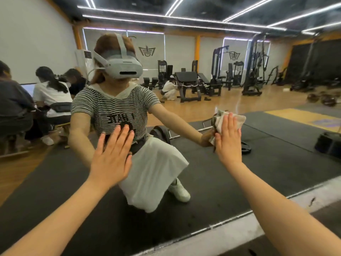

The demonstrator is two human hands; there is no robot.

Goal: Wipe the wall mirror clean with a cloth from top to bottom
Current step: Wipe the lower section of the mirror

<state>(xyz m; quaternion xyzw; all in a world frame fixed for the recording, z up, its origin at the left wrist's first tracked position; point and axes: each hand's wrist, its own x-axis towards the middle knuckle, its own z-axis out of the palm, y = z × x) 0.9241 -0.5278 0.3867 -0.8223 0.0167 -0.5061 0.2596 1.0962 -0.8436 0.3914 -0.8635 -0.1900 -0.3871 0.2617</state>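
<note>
The head view faces a wall mirror (212,182) that fills most of the frame, its lower edge running diagonally across the bottom right. Right of centre, the right hand (228,139) presses a crumpled grey-white cloth (232,120) flat against the glass, fingers straight and together. Left of centre, the left hand (112,154) lies flat on the mirror, fingers straight, slightly spread, holding nothing. Gym machines (188,84) show reflected in the upper right.

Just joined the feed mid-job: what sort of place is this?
Most likely a gym: the wall mirror reflects weight machines, a bench and a loaded barbell on black mats.
</note>
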